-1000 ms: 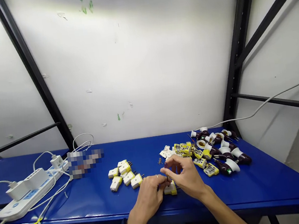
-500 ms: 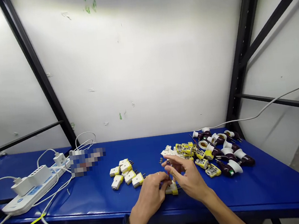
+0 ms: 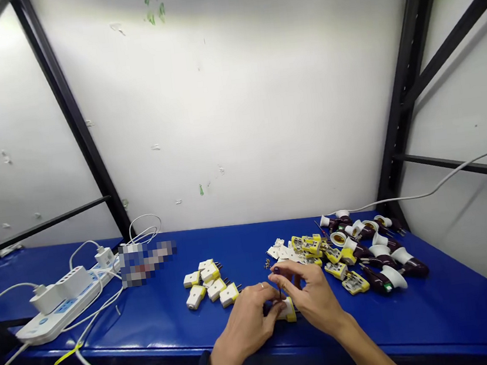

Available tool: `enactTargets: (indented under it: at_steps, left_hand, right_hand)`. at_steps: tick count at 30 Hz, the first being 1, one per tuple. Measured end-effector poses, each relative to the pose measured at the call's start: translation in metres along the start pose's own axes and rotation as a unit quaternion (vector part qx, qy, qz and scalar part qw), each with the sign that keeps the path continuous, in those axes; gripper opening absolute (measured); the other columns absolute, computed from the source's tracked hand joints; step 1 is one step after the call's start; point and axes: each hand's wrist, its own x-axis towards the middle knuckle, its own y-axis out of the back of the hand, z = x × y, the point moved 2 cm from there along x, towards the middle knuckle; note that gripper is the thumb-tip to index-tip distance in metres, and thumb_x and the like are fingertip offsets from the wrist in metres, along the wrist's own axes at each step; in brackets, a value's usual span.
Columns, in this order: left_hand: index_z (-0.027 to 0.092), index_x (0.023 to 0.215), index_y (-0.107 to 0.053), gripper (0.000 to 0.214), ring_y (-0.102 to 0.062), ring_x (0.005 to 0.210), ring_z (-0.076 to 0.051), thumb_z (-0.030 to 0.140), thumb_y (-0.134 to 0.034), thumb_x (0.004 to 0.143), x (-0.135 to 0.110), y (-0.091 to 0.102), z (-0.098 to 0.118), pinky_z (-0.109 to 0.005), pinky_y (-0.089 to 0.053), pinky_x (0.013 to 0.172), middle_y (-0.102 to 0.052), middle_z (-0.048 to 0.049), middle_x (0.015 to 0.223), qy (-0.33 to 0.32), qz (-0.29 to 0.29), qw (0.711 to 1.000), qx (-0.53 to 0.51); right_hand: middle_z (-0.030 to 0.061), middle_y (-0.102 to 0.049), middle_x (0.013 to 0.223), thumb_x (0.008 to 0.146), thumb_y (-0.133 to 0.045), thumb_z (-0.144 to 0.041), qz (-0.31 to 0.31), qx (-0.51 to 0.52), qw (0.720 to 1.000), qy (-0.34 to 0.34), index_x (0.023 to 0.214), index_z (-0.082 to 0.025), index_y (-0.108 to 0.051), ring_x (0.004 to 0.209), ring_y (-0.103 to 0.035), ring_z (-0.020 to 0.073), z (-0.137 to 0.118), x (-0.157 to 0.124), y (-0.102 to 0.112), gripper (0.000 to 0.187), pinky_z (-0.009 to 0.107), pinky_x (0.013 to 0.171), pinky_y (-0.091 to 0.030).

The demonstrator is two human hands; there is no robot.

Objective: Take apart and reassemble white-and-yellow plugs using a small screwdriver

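Near the table's front edge, my right hand (image 3: 307, 290) is closed on a small screwdriver (image 3: 279, 284) with a dark handle. The tool stands nearly upright, its tip down at a white and yellow electrical plug (image 3: 288, 309). My left hand (image 3: 253, 311) steadies that plug from the left, fingers pinched around it beside the shaft. Its left end is hidden by my fingers. Just behind my hands lies a little heap of screws (image 3: 268, 264). White plug covers (image 3: 284, 252) and open yellow plug halves (image 3: 311, 246) with metal parts are piled beyond my right hand.
Several closed white and yellow plugs (image 3: 211, 281) lie left of my hands. Dark lamp holders with white rims (image 3: 381, 257) are heaped at the right. A white power strip (image 3: 35, 331) with cables runs along the left. A white panel (image 3: 235, 118) backs the blue table (image 3: 155, 329).
The whole view has shifted slightly right. My right fingers have changed their hold on the screwdriver's top, and the screwdriver still stands at the plug. My left hand stays at the plug.
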Motion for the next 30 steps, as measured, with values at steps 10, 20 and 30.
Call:
enactTargets:
  at_steps: [10, 20, 30]
  left_hand:
    - [0.025, 0.105, -0.07, 0.016, -0.069, 0.095, -0.023, 0.025, -0.064, 0.09, -0.015, 0.032, -0.023, -0.032, -0.055, 0.085, -0.073, -0.0055, 0.105, 0.008, 0.088, 0.995, 0.053]
    - [0.027, 0.107, -0.067, 0.017, -0.069, 0.093, -0.025, 0.03, -0.058, 0.092, -0.033, 0.072, -0.073, -0.036, -0.056, 0.078, -0.07, -0.0036, 0.107, 0.065, 0.159, 0.961, 0.218]
    - [0.028, 0.134, -0.056, 0.045, -0.058, 0.114, -0.027, 0.009, -0.046, 0.095, 0.035, 0.019, -0.011, -0.04, -0.05, 0.091, -0.062, -0.0057, 0.133, -0.062, -0.014, 0.961, 0.269]
  right_hand:
    - [0.0024, -0.064, 0.072, 0.098, -0.049, -0.05, 0.189, 0.022, 0.981, -0.028, 0.108, -0.021, -0.065, 0.063, -0.059, 0.0185, 0.003, 0.01, 0.055, 0.034, 0.029, 0.058, -0.048]
    - [0.014, -0.071, 0.122, 0.088, -0.064, -0.036, -0.012, -0.291, 0.952, -0.095, 0.121, -0.017, -0.069, 0.112, -0.065, 0.0328, 0.054, 0.003, 0.05, 0.037, 0.043, 0.095, -0.048]
    - [0.0161, -0.064, 0.118, 0.096, -0.056, -0.031, -0.028, -0.506, 0.85, -0.147, 0.125, -0.016, -0.064, 0.102, -0.068, 0.0303, 0.062, 0.029, 0.074, 0.033, 0.033, 0.075, -0.048]
